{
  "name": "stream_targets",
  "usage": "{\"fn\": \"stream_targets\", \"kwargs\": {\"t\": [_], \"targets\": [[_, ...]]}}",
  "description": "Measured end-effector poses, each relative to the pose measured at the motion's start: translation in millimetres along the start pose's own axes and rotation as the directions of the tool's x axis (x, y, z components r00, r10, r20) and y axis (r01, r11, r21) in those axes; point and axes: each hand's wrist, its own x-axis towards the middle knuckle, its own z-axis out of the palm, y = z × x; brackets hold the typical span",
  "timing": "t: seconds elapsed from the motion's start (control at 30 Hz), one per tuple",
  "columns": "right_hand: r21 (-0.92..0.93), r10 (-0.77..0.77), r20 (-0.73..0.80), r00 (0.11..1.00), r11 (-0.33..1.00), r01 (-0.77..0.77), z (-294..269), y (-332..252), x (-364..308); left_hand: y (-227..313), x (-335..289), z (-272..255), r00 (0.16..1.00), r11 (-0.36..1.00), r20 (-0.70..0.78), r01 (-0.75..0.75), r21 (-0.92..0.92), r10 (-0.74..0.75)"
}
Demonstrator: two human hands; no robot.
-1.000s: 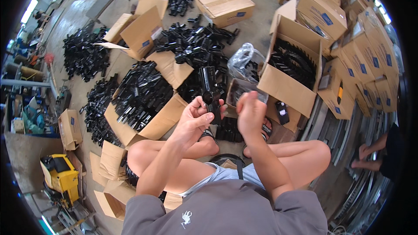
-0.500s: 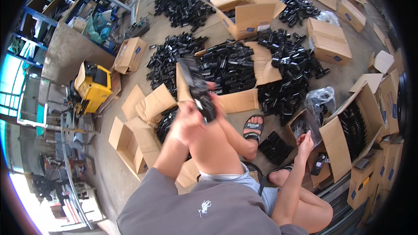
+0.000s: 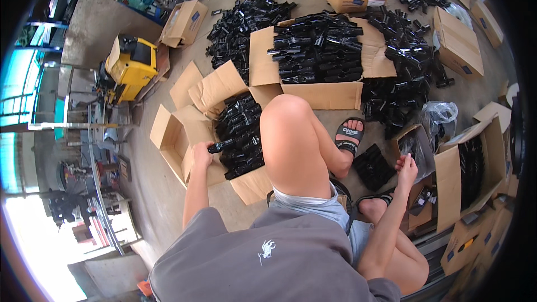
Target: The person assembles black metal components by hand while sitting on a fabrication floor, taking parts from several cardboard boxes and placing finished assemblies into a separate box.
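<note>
At the left, my left hand (image 3: pixel 202 155) is closed on the end of a short black tube-like part (image 3: pixel 221 146). This part lies at the left edge of an open carton (image 3: pixel 246 186), over rows of similar black parts (image 3: pixel 240 126). My right hand (image 3: pixel 407 169), on the right, has its fingers pinched together beside a small open box lined with clear plastic (image 3: pixel 417 159). Whatever those fingers hold, if anything, is too small to make out. My bare knee (image 3: pixel 288 128) rises between the two hands.
A carton (image 3: pixel 321 95) packed with black parts stands ahead, with heaps of loose parts (image 3: pixel 246 28) around it. More cartons (image 3: pixel 458 45) are on the right. A dark stack (image 3: pixel 373 166) sits beside my sandal (image 3: pixel 349 134). A yellow machine (image 3: pixel 133 67) stands left.
My left hand has moved from in front of my knee down left to the open carton, still holding a black part. My right hand stays pinched near the plastic-lined box. The view has shifted.
</note>
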Motion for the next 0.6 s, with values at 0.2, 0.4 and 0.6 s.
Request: {"fn": "stream_targets", "kwargs": {"t": [0.2, 0.4, 0.6], "targets": [[-0.113, 0.002, 0.055, 0.998, 0.994, 0.004, 13.0, 1.5, -7.2, -16.6, 11.3, 25.9, 0.994, 0.980, 0.105, 0.001, 0.198, -0.022], [-0.085, -0.048, 0.048, 0.998, 0.995, 0.052, 5.2, 18.2, -6.3, -22.0, 51.3, 71.3, 0.987, 0.991, 0.129, -0.110, 0.074, 0.100], [-0.114, -0.018, 0.048, 0.999, 0.993, 0.023, 2.9, 21.9, -7.0, -98.4, 119.8, 95.1, 0.872, 0.998, 0.486, -0.041, -0.038, 0.054]]}}
